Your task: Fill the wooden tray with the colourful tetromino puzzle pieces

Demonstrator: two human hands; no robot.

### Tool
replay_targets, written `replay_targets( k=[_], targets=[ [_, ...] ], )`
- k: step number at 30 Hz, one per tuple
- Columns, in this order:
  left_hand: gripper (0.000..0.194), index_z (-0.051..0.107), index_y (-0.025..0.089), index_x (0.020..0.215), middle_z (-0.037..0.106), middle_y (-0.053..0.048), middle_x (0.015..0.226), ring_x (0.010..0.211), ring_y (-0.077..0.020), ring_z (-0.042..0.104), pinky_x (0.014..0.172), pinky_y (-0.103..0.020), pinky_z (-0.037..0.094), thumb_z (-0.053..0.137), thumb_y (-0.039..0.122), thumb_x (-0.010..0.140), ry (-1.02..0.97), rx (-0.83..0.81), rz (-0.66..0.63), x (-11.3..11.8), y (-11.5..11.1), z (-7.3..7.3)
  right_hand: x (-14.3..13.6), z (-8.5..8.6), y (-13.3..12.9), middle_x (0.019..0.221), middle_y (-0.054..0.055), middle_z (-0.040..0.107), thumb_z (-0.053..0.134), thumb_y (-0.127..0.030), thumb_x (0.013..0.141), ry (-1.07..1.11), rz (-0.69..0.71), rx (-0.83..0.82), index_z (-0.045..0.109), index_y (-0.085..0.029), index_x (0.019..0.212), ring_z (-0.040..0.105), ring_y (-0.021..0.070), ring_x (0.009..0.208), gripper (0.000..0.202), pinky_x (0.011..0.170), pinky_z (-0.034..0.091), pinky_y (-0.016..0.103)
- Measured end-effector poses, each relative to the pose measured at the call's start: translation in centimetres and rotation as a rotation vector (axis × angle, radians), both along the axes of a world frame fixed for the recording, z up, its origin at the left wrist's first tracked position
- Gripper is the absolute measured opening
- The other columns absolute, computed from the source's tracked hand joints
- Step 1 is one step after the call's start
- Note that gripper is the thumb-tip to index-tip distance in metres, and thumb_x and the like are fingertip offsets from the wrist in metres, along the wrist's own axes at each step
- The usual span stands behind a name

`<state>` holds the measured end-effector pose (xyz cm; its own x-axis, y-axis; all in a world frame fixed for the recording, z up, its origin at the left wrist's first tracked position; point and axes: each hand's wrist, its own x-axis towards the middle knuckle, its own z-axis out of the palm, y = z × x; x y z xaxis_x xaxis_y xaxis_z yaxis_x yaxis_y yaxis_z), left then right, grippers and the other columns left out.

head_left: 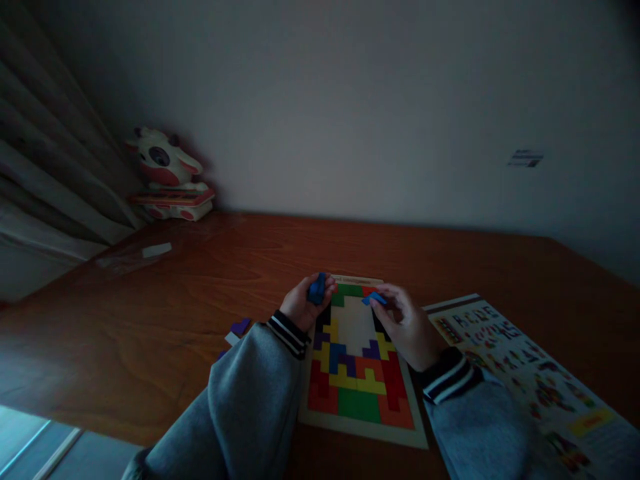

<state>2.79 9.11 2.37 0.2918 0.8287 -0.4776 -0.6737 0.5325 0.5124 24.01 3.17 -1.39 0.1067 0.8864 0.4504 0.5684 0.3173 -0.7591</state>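
Head view: fingertips of the right hand (407, 328) pinch a blue piece (376, 298) near the puzzle board's (365, 431) far right corner; the left hand (299, 307) cups blue pieces (317, 291) by its left edge; filling seems underway, the next placement calling for alignment with the bare gap (354, 327).

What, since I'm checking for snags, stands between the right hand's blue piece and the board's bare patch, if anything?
Nothing visible. The right hand holds the blue piece at the upper right of the bare patch; the left hand is at the board's upper left.
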Motion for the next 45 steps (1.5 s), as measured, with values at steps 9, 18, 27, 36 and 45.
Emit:
replay_targets(
  k=[9,18,27,36,45],
  targets=[
    [0.024,0.065,0.007,0.093,0.073,-0.010,0.081,0.068,-0.0136,0.071,0.060,-0.019,0.056,0.045,0.018,0.100,-0.001,0.017,0.003,0.0,0.0,-0.2,-0.2,1.4,-0.5,0.097,0.007,0.075,0.054,-0.039,0.093,-0.213,0.027,0.009,0.065,-0.023,0.113,0.072,0.0212,0.080,0.027,0.072,0.059,0.035],
    [0.021,0.065,0.008,0.097,0.073,-0.009,0.080,0.068,-0.0130,0.071,0.059,-0.019,0.056,0.047,0.017,0.099,-0.019,0.020,0.001,0.0,-0.1,-0.2,0.0,0.4,-0.1,0.093,0.005,0.066,0.049,-0.032,0.096,-0.447,0.198,0.025,0.069,-0.028,0.117,0.065,0.0208,0.088,0.029,0.078,0.056,0.037],
    [0.025,0.065,0.007,0.092,0.072,-0.008,0.079,0.066,-0.0122,0.070,0.058,-0.018,0.054,0.044,0.017,0.101,-0.001,0.031,0.003,0.0,-0.1,-0.2,0.4,1.0,-0.2,0.085,0.006,0.057,0.050,-0.038,0.097,-0.723,0.144,0.103,0.075,-0.029,0.110,0.055,0.0209,0.081,0.029,0.071,0.048,0.036],
    [0.021,0.064,0.006,0.094,0.072,-0.009,0.080,0.067,-0.0123,0.070,0.058,-0.018,0.055,0.045,0.015,0.099,0.002,0.036,-0.002,0.0,-0.1,-0.2,0.6,0.3,-0.1,0.086,0.008,0.058,0.050,-0.036,0.097,-0.736,0.059,0.028,0.073,-0.021,0.116,0.057,0.0231,0.083,0.032,0.074,0.049,0.039],
    [0.021,0.064,0.005,0.104,0.075,-0.015,0.097,0.083,-0.0171,0.074,0.080,-0.026,0.059,0.049,-0.001,0.090,0.048,0.235,-0.117,0.4,-1.0,-0.5,0.3,1.2,-0.3,0.097,0.008,0.063,0.049,-0.035,0.098,-0.431,0.008,0.088,0.064,-0.022,0.117,0.063,0.0231,0.089,0.028,0.080,0.053,0.040]
  ],
)
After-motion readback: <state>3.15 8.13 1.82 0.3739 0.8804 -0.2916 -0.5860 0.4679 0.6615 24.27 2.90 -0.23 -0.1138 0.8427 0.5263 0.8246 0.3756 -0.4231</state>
